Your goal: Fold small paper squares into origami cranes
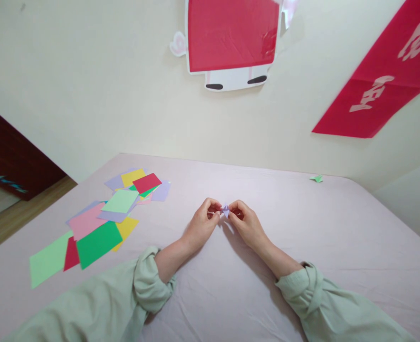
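Pink cloth (210, 304) spreads below folded lilac paper (226, 212), beside a cream wall (124, 95).

A small piece of light purple paper (225, 212), folded into a compact, pointed shape, is held up between the fingertips of the left hand (200, 224) on one side and the right hand (248, 225) on the other. Narrow points seem to rise along its top, while its lower part tapers downward; the finer creases are too small to make out.
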{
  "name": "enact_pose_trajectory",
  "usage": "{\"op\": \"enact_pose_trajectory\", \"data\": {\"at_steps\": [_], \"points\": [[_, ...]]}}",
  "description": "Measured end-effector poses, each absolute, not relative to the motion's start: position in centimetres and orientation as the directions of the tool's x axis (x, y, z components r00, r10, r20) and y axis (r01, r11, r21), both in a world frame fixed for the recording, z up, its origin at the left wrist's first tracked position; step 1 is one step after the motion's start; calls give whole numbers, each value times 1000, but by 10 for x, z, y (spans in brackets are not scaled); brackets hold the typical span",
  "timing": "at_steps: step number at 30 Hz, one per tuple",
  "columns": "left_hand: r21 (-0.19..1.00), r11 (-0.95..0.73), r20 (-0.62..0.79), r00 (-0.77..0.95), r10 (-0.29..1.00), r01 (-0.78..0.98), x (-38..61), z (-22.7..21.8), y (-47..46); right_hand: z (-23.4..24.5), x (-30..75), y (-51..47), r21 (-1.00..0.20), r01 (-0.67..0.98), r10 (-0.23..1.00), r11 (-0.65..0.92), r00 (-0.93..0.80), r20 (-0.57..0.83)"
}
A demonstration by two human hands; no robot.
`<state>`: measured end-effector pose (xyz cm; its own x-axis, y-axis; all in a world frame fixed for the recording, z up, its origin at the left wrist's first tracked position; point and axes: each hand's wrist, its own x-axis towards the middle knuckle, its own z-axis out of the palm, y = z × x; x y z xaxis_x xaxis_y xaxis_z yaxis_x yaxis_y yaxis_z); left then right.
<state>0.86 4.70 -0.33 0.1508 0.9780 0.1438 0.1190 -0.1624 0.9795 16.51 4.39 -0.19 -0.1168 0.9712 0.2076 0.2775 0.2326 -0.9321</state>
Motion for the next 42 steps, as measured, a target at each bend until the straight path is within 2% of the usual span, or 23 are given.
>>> {"op": "enact_pose_trajectory", "data": {"at_steps": [7,12,18,30,42], "points": [[984,-138,122,139,983,112,8,-4,47,-4,165,44,-921,302,969,244,-114,220],[969,-183,173,73,982,165,6,-7,48,-4,166,44,-899,355,966,258,-94,240],[942,-255,231,129,964,220,6,-10,48,-1,166,42,-811,496,949,310,-119,291],[887,-320,272,185,944,334,4,-14,49,-5,169,42,-619,698,933,358,-241,268],[870,-321,261,202,944,374,3,-15,50,-9,173,44,-690,652,948,315,-176,266]]}}
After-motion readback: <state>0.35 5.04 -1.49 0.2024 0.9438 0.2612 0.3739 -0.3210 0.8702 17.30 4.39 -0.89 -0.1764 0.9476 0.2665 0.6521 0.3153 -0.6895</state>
